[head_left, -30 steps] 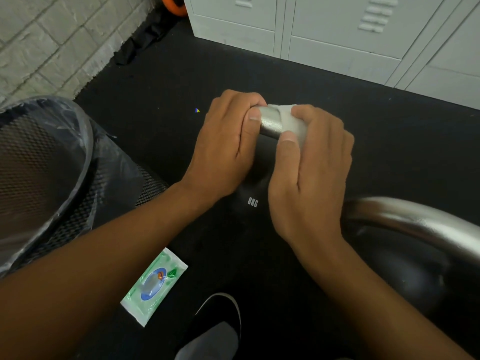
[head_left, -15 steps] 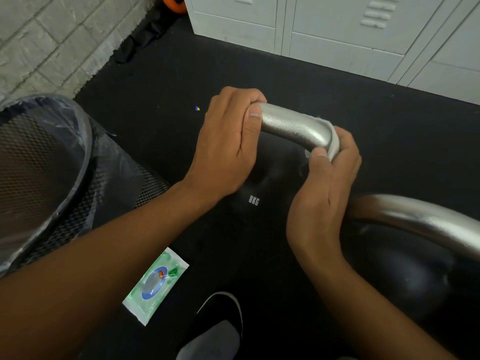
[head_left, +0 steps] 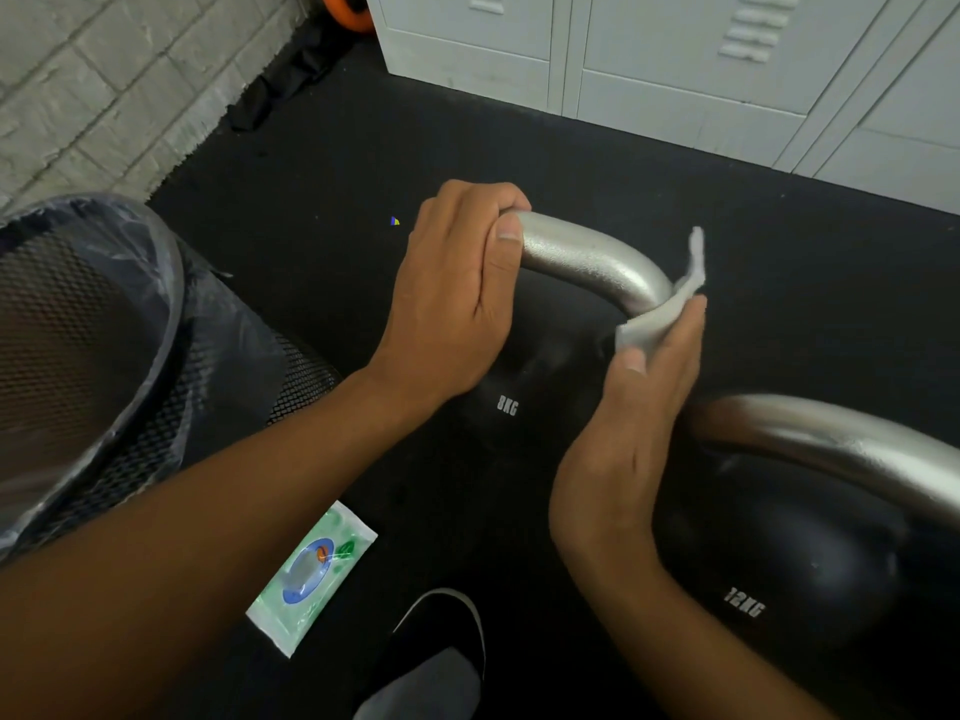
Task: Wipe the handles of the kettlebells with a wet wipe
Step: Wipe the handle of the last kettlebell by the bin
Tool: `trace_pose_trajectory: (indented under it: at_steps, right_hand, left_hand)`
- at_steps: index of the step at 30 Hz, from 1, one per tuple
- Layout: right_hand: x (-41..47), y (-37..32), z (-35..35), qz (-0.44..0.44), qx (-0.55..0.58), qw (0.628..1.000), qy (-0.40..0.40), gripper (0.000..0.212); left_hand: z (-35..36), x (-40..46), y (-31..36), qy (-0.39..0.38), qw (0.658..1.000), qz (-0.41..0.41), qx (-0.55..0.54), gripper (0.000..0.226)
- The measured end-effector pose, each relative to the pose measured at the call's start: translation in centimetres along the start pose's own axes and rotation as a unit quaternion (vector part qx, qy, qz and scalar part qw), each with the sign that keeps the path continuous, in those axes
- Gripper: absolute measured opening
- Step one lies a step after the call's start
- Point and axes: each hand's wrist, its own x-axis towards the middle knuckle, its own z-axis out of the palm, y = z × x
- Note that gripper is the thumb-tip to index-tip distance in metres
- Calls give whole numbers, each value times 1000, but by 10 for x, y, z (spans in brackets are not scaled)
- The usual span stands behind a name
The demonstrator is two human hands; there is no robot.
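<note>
Wipe (head_left: 670, 309) should wrap fully round the right bend of the 8KG kettlebell (head_left: 506, 407) handle (head_left: 587, 257), pressed firmly down to its base; left hand (head_left: 457, 298) clenched round the handle's left end, steadying; right hand (head_left: 623, 433) pinches the wipe, thumb against nearly straight fingers, touching the bend; 12KG kettlebell (head_left: 748, 600) handle appears still to do.

Two kettlebells (head_left: 509, 407) (head_left: 779, 563), two hands (head_left: 457, 298) (head_left: 634, 423), one wet wipe (head_left: 660, 314), one wipe packet (head_left: 311, 569), one mesh bin (head_left: 78, 356), one shoe (head_left: 436, 641).
</note>
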Motion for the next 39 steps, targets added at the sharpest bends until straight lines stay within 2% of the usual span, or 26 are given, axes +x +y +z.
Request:
trace_pose_trajectory:
  at_steps: [6,11,14,20,24,28,34,39]
  right_hand:
    - [-10,13,-1,2,-19,999,-44,76]
    - [23,-5,0,10,1,999,34,71]
    - [32,-7,-2,-8,-3,1000,30,64]
    - [-11,5,0,-51,-77,995,-42,77]
    - [3,0,-2,-71,-137,988,-26,77]
    - [29,-12,-5,-117,-159,980,-7,65]
    - [1,-4,-8,-143,-212,964,-70,77]
    - [12,-8,-14,-171,-245,952,-70,70]
  left_hand:
    - [0,0,0,2,1000,1,-1,34]
    - [2,0,1,4,1000,-2,0,33]
    - [2,0,1,1,1000,-6,3,34]
    - [1,0,0,0,1000,-6,2,35]
    - [2,0,-1,-2,1000,-6,0,35]
    - [2,-1,-1,-4,1000,-10,1,36]
    - [1,0,-1,2,1000,-4,-1,33]
    - [0,1,-1,-5,1000,-8,0,35]
